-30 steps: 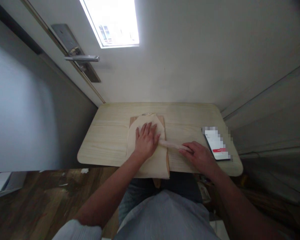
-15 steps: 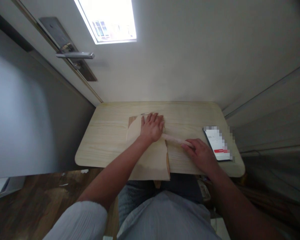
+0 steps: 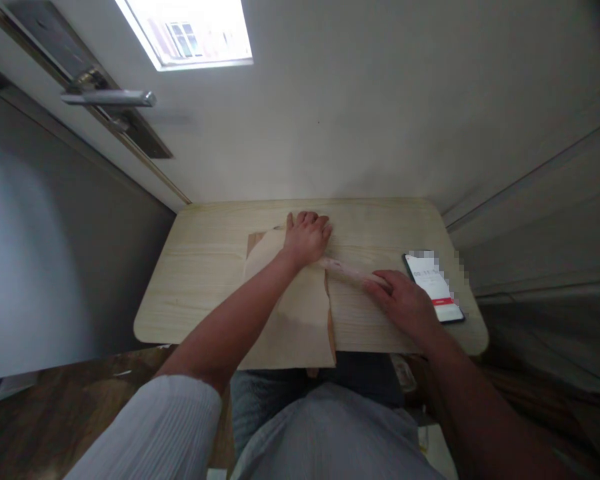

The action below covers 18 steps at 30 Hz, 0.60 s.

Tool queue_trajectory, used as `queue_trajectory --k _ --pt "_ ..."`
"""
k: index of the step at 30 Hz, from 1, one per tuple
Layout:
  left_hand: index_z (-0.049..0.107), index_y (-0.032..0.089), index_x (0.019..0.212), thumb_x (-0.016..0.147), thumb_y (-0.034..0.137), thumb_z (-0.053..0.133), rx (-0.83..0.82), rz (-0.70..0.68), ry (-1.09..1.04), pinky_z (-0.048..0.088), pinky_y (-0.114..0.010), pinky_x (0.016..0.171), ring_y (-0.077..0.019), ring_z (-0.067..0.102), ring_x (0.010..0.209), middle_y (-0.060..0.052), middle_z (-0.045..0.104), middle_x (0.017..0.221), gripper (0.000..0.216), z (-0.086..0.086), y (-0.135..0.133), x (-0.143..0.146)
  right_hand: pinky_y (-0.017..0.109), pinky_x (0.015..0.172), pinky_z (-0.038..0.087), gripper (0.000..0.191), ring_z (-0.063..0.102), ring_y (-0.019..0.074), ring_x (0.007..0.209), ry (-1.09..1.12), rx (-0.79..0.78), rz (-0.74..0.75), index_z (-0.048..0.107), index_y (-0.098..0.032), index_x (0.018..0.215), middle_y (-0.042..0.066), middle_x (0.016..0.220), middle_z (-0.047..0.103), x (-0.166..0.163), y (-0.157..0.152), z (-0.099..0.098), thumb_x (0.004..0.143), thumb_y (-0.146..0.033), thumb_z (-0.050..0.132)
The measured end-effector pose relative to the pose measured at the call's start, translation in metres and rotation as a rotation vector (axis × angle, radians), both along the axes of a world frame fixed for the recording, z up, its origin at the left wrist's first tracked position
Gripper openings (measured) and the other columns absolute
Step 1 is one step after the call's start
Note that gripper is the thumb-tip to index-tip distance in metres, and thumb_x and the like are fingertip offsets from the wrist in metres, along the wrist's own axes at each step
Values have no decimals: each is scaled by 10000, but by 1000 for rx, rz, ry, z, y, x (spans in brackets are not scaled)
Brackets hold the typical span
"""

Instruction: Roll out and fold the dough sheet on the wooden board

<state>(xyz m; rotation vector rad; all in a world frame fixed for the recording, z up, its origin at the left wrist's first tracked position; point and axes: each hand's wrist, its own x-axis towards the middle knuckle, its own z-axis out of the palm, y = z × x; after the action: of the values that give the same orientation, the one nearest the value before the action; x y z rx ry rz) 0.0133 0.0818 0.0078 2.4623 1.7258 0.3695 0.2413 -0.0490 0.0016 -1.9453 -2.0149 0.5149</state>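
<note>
A sheet of tan paper (image 3: 293,327) lies on the table, its near edge hanging over the front and its right edge uneven. A darker brown layer (image 3: 331,330) shows from under that edge. My left hand (image 3: 307,239) rests palm down at the paper's far end, fingers apart and slightly bent. In my closed right hand (image 3: 405,300) is one end of a pale, thin wooden-looking stick (image 3: 350,270). It slants across the paper's right edge, and its other end is hidden at my left hand.
A phone (image 3: 443,310) with a lit screen lies on the right of the light wooden table (image 3: 195,287). Behind the table stands a white door (image 3: 360,107) with a metal handle (image 3: 107,99) and a bright window pane (image 3: 195,30). A grey panel (image 3: 45,253) borders the left.
The view has shifted a little. My left hand sits slightly farther toward the table's back edge, its fingers more bent. My right hand keeps hold of the stick.
</note>
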Motion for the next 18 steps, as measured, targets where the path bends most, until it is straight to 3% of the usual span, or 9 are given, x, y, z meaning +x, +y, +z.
queue_trajectory --k 6,12,15,18 --pt "652 248 1227 1044 434 327 11 -4 13 255 -596 1162 -299 494 1270 -104 626 1291 417 -2 19 9 345 731 482 459 689 248 904 -22 -24 -14 685 -233 1109 62 1042 737 -1 6 7 969 -605 457" --pt "678 244 1164 1061 424 306 36 40 -53 267 -553 1164 -267 557 1219 -82 686 1209 425 3 28 12 339 691 463 402 695 257 858 -79 -55 63 700 -255 1093 54 959 751 -3 11 17 965 -568 483" --pt "666 228 1189 1073 421 283 94 74 -203 357 -420 1121 -218 589 1182 -67 704 1197 444 10 14 -7 345 769 492 388 687 246 916 47 -6 103 693 -236 1114 60 1024 743 -6 10 15 966 -533 492" --pt "650 172 1209 1072 428 311 193 139 -374 435 -309 1031 -190 602 1145 -86 699 1202 447 16 -18 -43 357 852 497 398 671 241 979 150 10 172 680 -212 1136 70 1094 723 -14 4 14 970 -524 495"
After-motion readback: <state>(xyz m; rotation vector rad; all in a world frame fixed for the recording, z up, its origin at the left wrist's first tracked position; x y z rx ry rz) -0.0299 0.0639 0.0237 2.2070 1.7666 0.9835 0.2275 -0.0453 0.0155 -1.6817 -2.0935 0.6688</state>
